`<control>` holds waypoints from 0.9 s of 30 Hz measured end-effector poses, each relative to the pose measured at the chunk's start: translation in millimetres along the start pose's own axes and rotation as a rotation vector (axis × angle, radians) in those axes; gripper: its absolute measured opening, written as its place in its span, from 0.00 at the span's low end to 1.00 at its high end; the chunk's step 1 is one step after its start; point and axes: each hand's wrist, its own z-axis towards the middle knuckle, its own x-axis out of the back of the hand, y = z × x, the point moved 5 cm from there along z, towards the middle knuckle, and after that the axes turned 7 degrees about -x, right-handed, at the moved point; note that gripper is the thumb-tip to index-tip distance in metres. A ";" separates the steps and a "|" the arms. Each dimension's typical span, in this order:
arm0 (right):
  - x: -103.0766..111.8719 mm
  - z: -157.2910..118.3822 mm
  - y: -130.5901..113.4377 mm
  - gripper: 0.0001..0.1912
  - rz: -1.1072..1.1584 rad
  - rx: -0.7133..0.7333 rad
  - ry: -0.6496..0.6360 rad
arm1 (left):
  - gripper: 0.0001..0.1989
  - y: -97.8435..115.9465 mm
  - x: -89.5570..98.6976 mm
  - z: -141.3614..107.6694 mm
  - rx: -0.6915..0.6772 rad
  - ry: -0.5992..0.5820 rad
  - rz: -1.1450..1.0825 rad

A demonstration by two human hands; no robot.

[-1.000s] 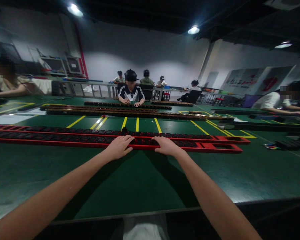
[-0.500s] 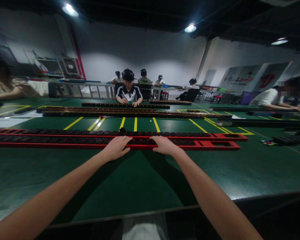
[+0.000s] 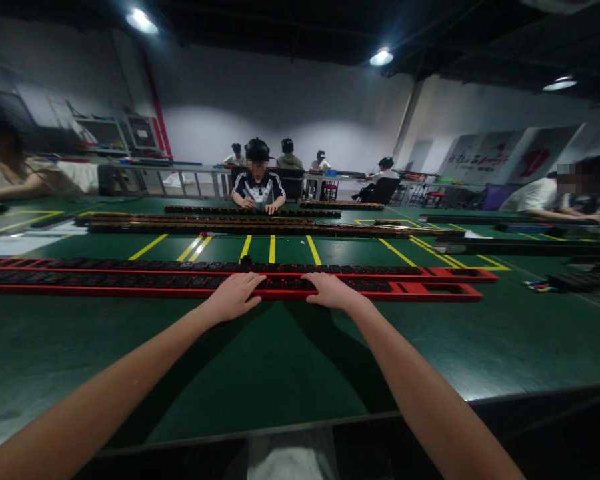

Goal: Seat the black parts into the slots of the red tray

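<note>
Two long red rails lie side by side across the green table, filled with a row of small black square pieces. My left hand grips the nearer rail, its fingers over the top and its thumb at the front edge. A short way to the right, my right hand holds the same rail in a matching way, thumb towards me. Fingertips of both hands are partly hidden among the black pieces. A small black block stands up from the rear rail just beyond my left hand.
Behind the rails, yellow tape lines mark the green table. Long dark and brownish strips lie farther back. A co-worker sits opposite; others sit left and right. Dark parts with coloured ends lie at right.
Both hands stay in place on the near red rail. The whole view shifts very slightly; nothing else visibly moves.
</note>
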 end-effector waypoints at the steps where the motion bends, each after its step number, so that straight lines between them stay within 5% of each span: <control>1: 1.4 -0.3 0.2 0.32 0.009 0.004 0.001 | 0.25 -0.1 0.0 -0.1 -0.001 0.001 0.001; 7: 15.8 -4.6 -2.0 0.34 0.149 0.033 0.082 | 0.26 -2.3 -2.0 -0.1 0.010 -0.005 -0.001; 14: 17.5 -6.0 -11.0 0.17 0.081 0.118 0.067 | 0.27 -3.0 -3.1 0.5 0.012 -0.005 -0.017; 21: 13.0 -3.6 -7.4 0.29 0.130 0.071 0.090 | 0.27 -2.4 -1.9 0.0 0.009 0.003 -0.006; 27: 12.2 -3.7 -10.8 0.16 0.059 0.104 0.065 | 0.26 -2.5 -2.2 0.3 0.007 -0.001 -0.004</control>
